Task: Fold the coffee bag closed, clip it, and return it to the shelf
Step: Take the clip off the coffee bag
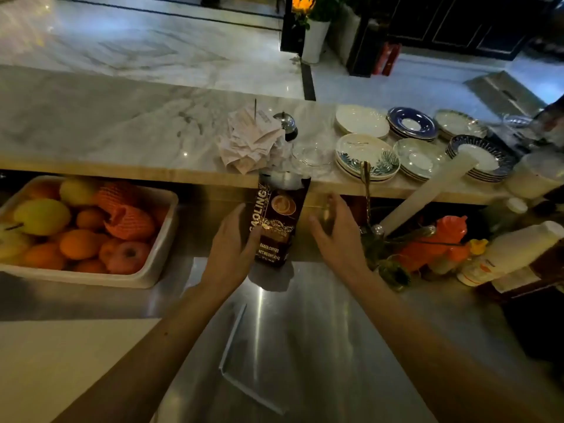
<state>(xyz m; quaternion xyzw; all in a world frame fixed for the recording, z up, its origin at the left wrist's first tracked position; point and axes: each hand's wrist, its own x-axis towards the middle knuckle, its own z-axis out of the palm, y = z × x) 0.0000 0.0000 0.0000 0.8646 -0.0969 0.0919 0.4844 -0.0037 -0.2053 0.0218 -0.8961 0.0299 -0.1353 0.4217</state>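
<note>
At the desk's far edge, under the marble ledge, the bag stands upright. Left hand grips its lower side; right hand hangs loose just beside, grasping nothing. Top looks unfolded. Likely soft, crinkly, bottom-heavy: pinch the top corners to fold.

The coffee bag looks like glossy dark foil with printed gold letters. It stands on a worktop of brushed steel, smooth and shiny. The upper counter is polished marble. The receipts are crumpled paper, the plates glazed ceramic, the fruit tray matt plastic.
</note>
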